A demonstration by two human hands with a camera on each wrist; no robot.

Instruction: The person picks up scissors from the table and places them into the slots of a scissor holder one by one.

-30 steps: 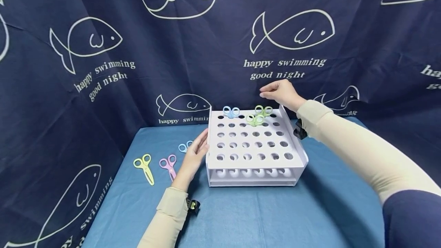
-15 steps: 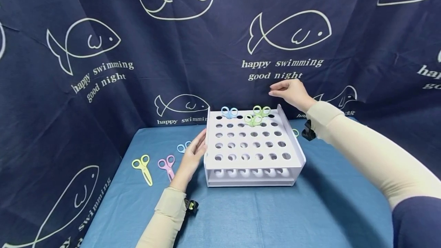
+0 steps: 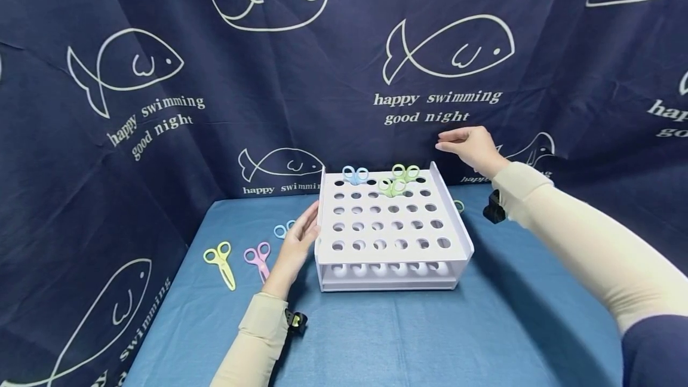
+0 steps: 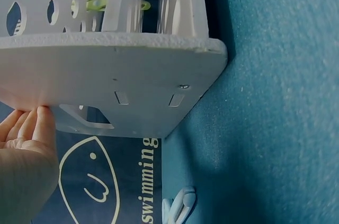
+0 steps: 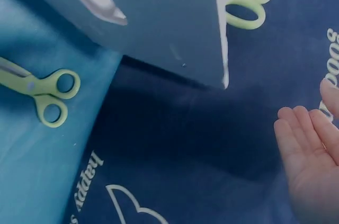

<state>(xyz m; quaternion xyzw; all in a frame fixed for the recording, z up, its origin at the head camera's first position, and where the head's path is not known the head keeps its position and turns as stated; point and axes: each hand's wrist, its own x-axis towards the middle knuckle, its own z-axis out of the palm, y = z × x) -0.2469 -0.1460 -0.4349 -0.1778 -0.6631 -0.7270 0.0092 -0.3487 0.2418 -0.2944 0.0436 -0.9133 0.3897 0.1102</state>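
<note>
A white rack (image 3: pixel 384 257) with rows of round holes stands on the table. Three pairs of scissors stick up from its back rows: blue scissors (image 3: pixel 355 178) at the left, green scissors (image 3: pixel 405 175) at the back and more green scissors (image 3: pixel 392 189) just in front. Against the rack's left side panel (image 4: pixel 100 75) lie the nearly straight fingers of my left hand (image 3: pixel 295 246). My right hand (image 3: pixel 477 148) hovers in the air beyond the back right corner. Its fingers are extended and hold nothing, with the thumb apart in the right wrist view.
Left of the rack lie yellow scissors (image 3: pixel 221 263), pink scissors (image 3: pixel 258 258) and blue scissors (image 3: pixel 281 232), partly hidden by my left hand. Green scissors (image 5: pixel 50 89) lie beyond the rack's right side. A dark printed curtain (image 3: pixel 301 94) hangs behind.
My right hand has moved right, away from over the rack's back row. Green scissors beyond the right side have come into view. My left hand stays at the side panel.
</note>
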